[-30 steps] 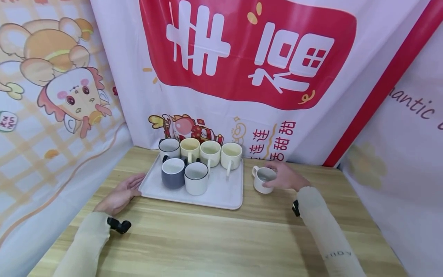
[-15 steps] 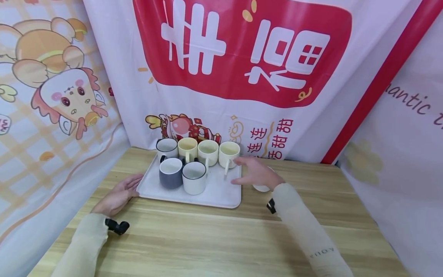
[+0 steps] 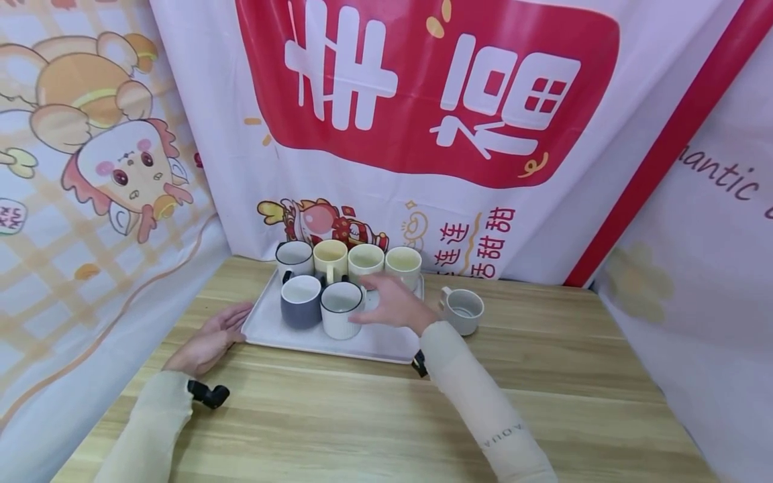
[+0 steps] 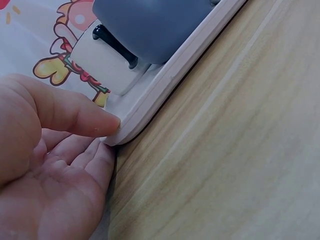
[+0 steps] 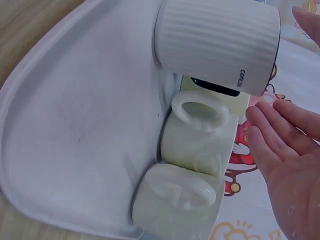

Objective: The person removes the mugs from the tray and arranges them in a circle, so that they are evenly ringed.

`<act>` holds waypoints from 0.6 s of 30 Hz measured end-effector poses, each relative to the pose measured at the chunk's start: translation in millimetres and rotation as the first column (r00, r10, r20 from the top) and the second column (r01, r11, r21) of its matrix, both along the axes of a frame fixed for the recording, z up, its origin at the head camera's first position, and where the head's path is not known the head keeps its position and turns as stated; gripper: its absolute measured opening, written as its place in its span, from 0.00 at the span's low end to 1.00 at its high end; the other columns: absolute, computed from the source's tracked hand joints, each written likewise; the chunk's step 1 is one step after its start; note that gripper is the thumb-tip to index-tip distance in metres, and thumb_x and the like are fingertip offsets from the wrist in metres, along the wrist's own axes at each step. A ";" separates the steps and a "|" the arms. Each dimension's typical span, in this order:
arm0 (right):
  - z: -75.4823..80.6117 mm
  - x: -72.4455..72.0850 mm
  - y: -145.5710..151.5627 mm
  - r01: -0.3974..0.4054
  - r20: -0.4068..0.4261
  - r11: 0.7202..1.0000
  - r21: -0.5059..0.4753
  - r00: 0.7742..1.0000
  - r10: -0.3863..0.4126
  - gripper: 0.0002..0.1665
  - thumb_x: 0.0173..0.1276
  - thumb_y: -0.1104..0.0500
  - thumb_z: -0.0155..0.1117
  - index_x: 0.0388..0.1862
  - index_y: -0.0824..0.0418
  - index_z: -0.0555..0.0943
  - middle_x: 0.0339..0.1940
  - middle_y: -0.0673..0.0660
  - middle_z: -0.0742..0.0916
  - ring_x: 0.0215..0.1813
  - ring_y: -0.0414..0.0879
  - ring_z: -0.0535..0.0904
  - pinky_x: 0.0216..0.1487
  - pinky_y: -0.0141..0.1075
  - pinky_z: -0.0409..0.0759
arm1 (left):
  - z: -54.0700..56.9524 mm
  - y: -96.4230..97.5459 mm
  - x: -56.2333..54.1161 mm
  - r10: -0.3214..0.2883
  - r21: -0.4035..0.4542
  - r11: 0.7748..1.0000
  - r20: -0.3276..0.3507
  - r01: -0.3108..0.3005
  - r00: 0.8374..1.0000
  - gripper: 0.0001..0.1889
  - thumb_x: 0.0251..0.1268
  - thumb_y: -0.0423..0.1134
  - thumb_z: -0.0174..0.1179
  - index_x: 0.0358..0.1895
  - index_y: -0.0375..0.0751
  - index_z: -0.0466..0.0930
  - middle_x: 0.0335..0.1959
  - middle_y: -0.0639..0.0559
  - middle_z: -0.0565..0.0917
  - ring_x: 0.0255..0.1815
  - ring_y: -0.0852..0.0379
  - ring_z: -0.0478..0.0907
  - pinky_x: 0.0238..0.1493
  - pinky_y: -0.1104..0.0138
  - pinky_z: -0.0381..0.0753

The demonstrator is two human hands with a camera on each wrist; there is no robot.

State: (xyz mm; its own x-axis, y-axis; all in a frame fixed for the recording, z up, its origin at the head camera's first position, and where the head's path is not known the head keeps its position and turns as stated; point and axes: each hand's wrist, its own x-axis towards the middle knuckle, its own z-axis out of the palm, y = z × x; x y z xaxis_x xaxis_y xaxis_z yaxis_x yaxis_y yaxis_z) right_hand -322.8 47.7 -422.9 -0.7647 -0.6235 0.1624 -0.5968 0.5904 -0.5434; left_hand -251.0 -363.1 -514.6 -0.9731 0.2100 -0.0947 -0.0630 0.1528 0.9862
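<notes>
A white tray (image 3: 386, 345) carries several mugs. My left hand (image 3: 208, 342) is at its near left corner; in the left wrist view the thumb (image 4: 95, 122) lies on the rim, with the other fingers against the outside and partly hidden. My right hand (image 3: 395, 302) hovers over the tray, thumb and fingers spread apart, beside a white ribbed mug with a dark rim (image 3: 338, 323). In the right wrist view the fingers (image 5: 280, 135) are near that mug's rim and hold nothing. A dark grey mug (image 3: 300, 312) with a white inside stands to its left.
Along the tray's back stand a white mug with a black rim (image 3: 294, 253), a yellow mug (image 3: 330, 252) and two cream mugs, the right one (image 3: 403, 261) at the end. A pale grey mug (image 3: 465, 316) stands on the wooden table (image 3: 314, 422), right of the tray. Printed cloths hang behind.
My right hand has let go of the pale grey mug and moved left over the tray to the white ribbed mug. The pale grey mug stays on the table. My left hand keeps its place.
</notes>
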 end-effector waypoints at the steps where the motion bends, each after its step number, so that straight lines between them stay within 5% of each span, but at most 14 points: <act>1: -2.7 -1.2 -4.1 0.004 -0.002 1.000 -0.010 1.000 -0.004 0.55 0.55 0.35 0.81 0.75 0.62 0.76 0.70 0.59 0.85 0.70 0.52 0.82 0.77 0.49 0.80 | 0.2 0.2 0.3 0.001 0.001 1.000 -0.002 -0.001 1.000 0.46 0.66 0.19 0.50 0.84 0.26 0.36 0.87 0.26 0.41 0.88 0.30 0.38 0.85 0.67 0.62; 11: -30.4 0.9 -29.6 0.133 0.055 0.988 -0.075 0.990 -0.129 0.57 0.53 0.32 0.82 0.76 0.59 0.75 0.73 0.57 0.81 0.75 0.53 0.76 0.78 0.52 0.79 | -5.4 -1.7 0.3 -0.009 0.026 1.000 -0.026 0.010 1.000 0.46 0.65 0.18 0.50 0.84 0.24 0.37 0.86 0.25 0.40 0.87 0.28 0.37 0.69 0.86 0.72; 18: -33.5 0.5 -41.4 0.178 0.036 0.978 -0.107 0.984 -0.175 0.49 0.51 0.34 0.84 0.66 0.56 0.79 0.59 0.51 0.86 0.60 0.46 0.81 0.61 0.41 0.87 | -7.0 -3.4 -1.3 -0.016 0.040 0.999 -0.033 0.017 0.999 0.46 0.65 0.18 0.49 0.84 0.24 0.37 0.86 0.25 0.40 0.87 0.28 0.37 0.71 0.85 0.71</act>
State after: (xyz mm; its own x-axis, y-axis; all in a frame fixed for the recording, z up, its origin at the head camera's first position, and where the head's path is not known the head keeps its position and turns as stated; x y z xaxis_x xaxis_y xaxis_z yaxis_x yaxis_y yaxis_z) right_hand -322.3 6.3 -456.4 -0.8659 -0.4582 0.2005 -0.4733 0.6208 -0.6250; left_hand -252.3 -366.5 -521.6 -0.9719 0.2290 -0.0544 -0.0288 0.1138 0.9931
